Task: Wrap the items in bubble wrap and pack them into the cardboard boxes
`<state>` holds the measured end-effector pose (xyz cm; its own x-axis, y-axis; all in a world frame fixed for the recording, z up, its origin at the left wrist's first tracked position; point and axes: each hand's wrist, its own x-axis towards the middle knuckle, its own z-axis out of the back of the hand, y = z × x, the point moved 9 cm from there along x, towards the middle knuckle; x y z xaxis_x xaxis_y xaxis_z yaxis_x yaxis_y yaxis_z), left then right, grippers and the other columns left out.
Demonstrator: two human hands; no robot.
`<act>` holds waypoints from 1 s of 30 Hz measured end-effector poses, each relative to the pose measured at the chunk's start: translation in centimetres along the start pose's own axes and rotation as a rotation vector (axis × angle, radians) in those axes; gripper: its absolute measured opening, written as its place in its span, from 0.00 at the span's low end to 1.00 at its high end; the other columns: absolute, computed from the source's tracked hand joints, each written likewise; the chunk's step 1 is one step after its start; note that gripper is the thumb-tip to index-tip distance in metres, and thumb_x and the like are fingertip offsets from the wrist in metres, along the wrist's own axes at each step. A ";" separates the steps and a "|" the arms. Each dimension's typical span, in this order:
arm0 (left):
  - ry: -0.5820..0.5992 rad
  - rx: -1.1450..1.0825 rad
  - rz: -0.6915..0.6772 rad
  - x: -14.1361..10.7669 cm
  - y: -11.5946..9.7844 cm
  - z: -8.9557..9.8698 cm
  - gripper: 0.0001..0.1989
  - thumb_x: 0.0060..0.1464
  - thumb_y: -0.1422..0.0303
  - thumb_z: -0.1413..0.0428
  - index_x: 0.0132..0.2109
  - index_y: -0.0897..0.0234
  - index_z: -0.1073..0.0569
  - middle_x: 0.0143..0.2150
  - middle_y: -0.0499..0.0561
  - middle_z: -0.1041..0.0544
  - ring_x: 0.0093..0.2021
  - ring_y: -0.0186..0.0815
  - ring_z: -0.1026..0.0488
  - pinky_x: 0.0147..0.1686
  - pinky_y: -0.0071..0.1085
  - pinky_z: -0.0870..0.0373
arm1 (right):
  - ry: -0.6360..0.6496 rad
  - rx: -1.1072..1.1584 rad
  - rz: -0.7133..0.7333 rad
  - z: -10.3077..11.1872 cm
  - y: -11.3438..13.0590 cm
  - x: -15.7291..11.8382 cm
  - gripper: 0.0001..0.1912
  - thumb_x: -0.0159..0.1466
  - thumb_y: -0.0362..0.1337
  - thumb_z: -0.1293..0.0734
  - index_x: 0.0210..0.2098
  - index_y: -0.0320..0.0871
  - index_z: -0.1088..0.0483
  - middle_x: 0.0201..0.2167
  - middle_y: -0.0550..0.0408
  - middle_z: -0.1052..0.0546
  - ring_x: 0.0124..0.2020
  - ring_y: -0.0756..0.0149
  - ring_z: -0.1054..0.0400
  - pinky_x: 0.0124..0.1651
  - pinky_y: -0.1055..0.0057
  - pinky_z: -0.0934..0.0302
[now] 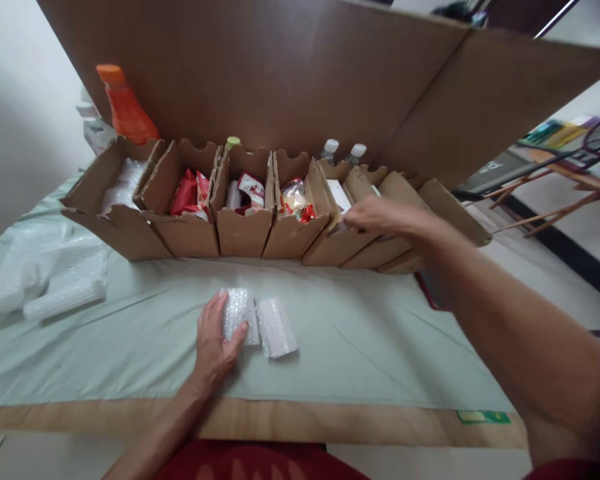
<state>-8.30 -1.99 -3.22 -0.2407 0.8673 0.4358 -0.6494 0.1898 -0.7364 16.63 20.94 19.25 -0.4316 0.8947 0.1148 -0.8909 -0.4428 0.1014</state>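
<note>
On the cloth-covered table, my left hand [217,343] has its fingers and thumb round the edges of a small bubble-wrapped packet [240,317]. A second bubble-wrapped packet [277,328] lies just to the right of it. My right hand [375,216] reaches across to a cardboard bin [325,250] in the right part of the row. Its fingers are closed and dip at the bin's opening, beside a white flat item [339,196]. Whatever those fingers hold is hidden.
More cardboard bins hold bubble wrap [125,185], red packets [190,193] and gold-and-red wrappers [296,200]. Behind them stand an orange bottle [127,110], white-capped bottles [357,155] and a tall cardboard panel [260,73]. Loose bubble wrap [65,273] lies at left.
</note>
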 end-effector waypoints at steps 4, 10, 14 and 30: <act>0.007 -0.049 0.039 0.3 -0.3 0.4 0.31 0.64 0.60 0.44 0.70 0.61 0.41 0.68 0.65 0.35 0.68 0.52 0.36 0.65 0.55 0.37 | -0.354 -0.003 -0.096 7.2 0.2 -7.9 0.24 0.73 0.51 0.41 0.34 0.45 0.20 0.19 0.60 0.29 0.20 0.74 0.39 0.27 0.68 0.49; -0.025 -0.067 0.071 0.2 -0.3 0.8 0.30 0.64 0.62 0.44 0.70 0.61 0.40 0.70 0.66 0.39 0.70 0.53 0.39 0.66 0.56 0.38 | -0.503 0.030 0.262 -4.8 9.5 -19.0 0.11 0.70 0.36 0.35 0.49 0.45 0.25 0.43 0.47 0.16 0.42 0.54 0.23 0.50 0.53 0.33; 0.026 -0.110 0.080 -0.2 0.3 0.2 0.28 0.62 0.62 0.44 0.67 0.60 0.36 0.64 0.62 0.30 0.64 0.52 0.32 0.63 0.56 0.36 | -0.133 0.092 0.218 -16.3 9.8 -20.3 0.14 0.68 0.36 0.34 0.52 0.42 0.25 0.51 0.42 0.19 0.49 0.51 0.23 0.54 0.49 0.33; -0.051 -0.263 0.263 -0.8 1.5 0.8 0.29 0.64 0.60 0.44 0.69 0.57 0.39 0.68 0.60 0.35 0.67 0.51 0.35 0.67 0.55 0.38 | 0.322 -0.203 0.153 -3.7 7.8 6.2 0.16 0.61 0.33 0.31 0.48 0.47 0.20 0.40 0.50 0.16 0.43 0.54 0.22 0.40 0.66 0.35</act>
<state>-9.68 -2.81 -4.26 -0.4148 0.8793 0.2341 -0.3549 0.0806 -0.9314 6.44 23.27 17.08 -0.5549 0.8063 -0.2048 -0.8090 -0.5804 -0.0932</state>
